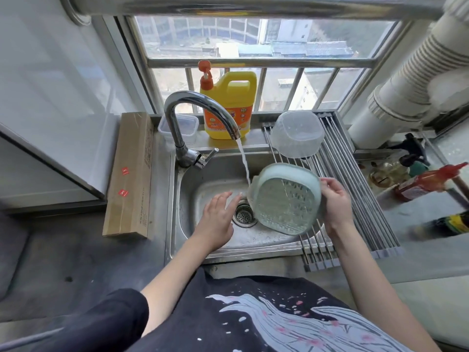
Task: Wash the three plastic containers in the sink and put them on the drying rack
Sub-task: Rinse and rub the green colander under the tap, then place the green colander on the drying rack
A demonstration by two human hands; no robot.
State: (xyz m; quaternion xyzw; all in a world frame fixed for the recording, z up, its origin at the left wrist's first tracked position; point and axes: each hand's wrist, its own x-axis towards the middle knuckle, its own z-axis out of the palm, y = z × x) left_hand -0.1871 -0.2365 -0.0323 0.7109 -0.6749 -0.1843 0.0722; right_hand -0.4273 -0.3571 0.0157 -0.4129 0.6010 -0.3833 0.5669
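Observation:
My right hand (336,201) grips the right rim of a pale green perforated plastic container (285,198), tilted on its side over the steel sink (203,189), its opening facing me. Water from the tap (200,107) hits its upper left edge. My left hand (218,212) hovers flat with straight fingers over the basin, left of the drain (244,214), holding nothing. A clear plastic container (297,134) lies upside down on the roll-up drying rack (355,179). A small clear rectangular container (187,127) stands on the ledge behind the tap.
A yellow detergent jug (229,102) with an orange pump stands on the ledge by the window. A long cardboard box (129,174) lies left of the sink. Bottles, including a red one (429,181), crowd the counter at the right. A ribbed duct (418,72) runs overhead.

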